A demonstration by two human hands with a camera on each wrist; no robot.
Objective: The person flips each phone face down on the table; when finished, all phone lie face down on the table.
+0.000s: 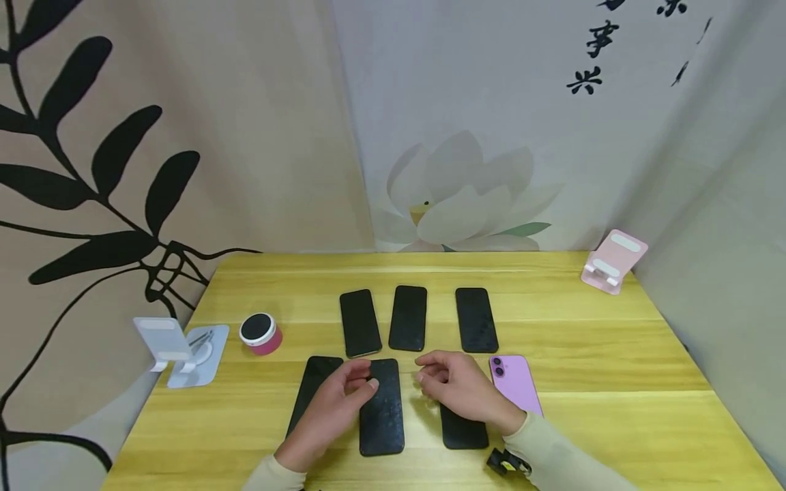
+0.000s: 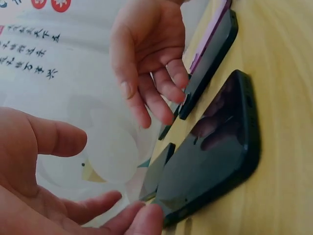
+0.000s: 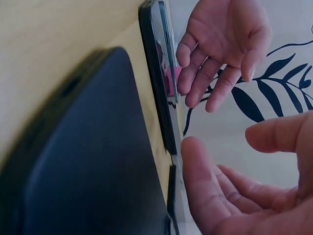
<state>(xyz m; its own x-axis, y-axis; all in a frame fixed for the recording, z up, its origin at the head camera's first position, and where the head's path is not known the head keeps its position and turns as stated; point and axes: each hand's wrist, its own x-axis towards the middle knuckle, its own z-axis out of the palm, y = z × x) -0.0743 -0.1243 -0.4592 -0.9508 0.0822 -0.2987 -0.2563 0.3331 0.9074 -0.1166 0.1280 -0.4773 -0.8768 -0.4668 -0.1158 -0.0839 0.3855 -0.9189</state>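
Note:
My left hand [image 1: 331, 411] hovers over the front row, between a dark phone [image 1: 314, 383] at far left and another black phone [image 1: 382, 423] beside it. Its fingers are loosely bent, with nothing in them. Above a third black phone [image 1: 464, 434] is my right hand [image 1: 462, 387], relaxed and holding nothing; it partly hides that phone. A purple phone [image 1: 518, 384] lies face down just right of it, its camera lenses showing. In the left wrist view, thumb and fingers are apart beside the black phone [image 2: 210, 142]. The right wrist view shows similar spacing near a dark phone [image 3: 93, 147].
Behind the hands lie three black phones [image 1: 360, 322] [image 1: 408, 317] [image 1: 476, 319] in a row. A white phone stand [image 1: 202, 365] and a pink-and-white round jar [image 1: 260, 334] are on the left. A pink stand [image 1: 614, 261] sits at the back right corner. A printed curtain [image 1: 276, 136] hangs behind the wooden table [image 1: 632, 423].

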